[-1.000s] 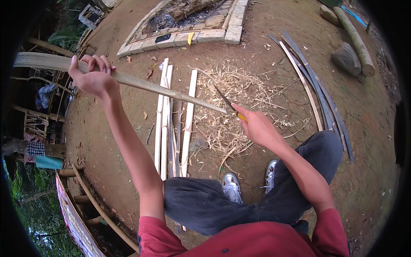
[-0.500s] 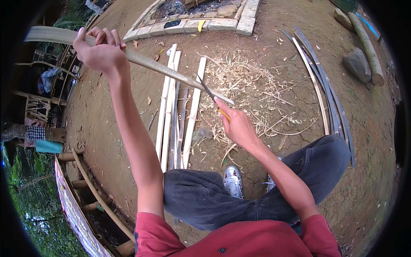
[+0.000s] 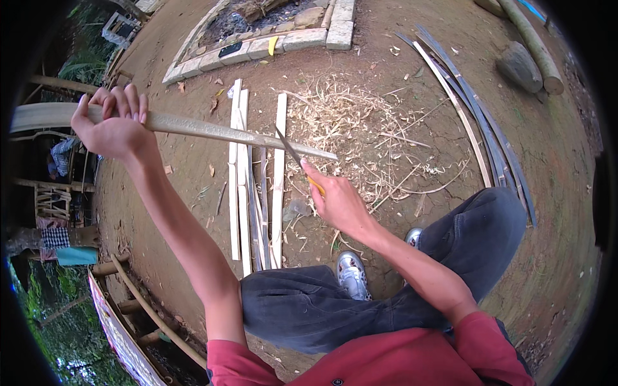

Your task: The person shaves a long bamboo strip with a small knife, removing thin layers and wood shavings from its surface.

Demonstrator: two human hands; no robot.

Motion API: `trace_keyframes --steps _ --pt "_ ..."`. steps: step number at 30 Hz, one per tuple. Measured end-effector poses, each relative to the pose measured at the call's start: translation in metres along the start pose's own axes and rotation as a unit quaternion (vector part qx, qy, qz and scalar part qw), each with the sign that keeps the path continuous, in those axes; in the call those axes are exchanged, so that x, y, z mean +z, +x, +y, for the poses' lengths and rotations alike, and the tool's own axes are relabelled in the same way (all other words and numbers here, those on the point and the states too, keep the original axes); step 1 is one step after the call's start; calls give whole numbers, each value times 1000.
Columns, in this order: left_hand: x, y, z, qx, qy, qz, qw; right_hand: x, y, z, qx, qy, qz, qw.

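Bamboo strip [image 3: 212,130] slants across the frame from the left edge to just above the center, its narrower right end over the pile of shavings [image 3: 341,116]. The left hand [image 3: 116,134], at left in the frame, has its grip clamped on the strip, fingers curled over the upper edge. The right hand [image 3: 344,201], near the center, has its grip closed around the yellow handle of a knife [image 3: 293,152]. The blade crosses the strip near its right end; I cannot tell how deeply the edge meets it.

Below the strip, left of center, pale slats [image 3: 279,180] lie lengthwise on the dirt ground [image 3: 547,193], with darker ones among them. At upper right, long dark strips [image 3: 489,122] bow beside a pale one, and farther toward the corner a gray stone [image 3: 519,67] sits next to a log [image 3: 534,48]. At top center, a block border [image 3: 306,40] carries a dark flat object [image 3: 230,49] and a yellow object [image 3: 273,45]. 2 silver shoes [image 3: 352,276] show at lower center.
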State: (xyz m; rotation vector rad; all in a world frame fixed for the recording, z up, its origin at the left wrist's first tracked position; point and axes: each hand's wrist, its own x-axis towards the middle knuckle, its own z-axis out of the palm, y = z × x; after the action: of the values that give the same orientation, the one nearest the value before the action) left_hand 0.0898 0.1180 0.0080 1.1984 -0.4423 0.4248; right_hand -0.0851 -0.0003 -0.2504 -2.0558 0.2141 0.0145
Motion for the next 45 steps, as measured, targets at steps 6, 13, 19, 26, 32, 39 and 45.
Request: trace_keyframes --steps 6,13,19,26,32,39,45 --pt "1 -3 3 -11 1 -17 1000 3 -5 -2 -76 -36 78 993" --pt "8 -8 5 -21 0 -5 1000 -3 -5 -9 -167 -45 93 981" --pt "18 -14 8 -22 3 11 1000 -2 -1 -4 -141 -33 109 983" --pt "36 -23 11 0 7 26 1000 6 4 14 8 22 57 998" --pt "41 -31 10 19 45 15 999 15 5 15 -133 -14 139 981" --pt "35 -23 11 -9 50 42 998 10 3 10 -130 -11 154 979" --pt "16 -9 14 -69 -15 -136 988 -52 -17 13 74 -45 39 996"
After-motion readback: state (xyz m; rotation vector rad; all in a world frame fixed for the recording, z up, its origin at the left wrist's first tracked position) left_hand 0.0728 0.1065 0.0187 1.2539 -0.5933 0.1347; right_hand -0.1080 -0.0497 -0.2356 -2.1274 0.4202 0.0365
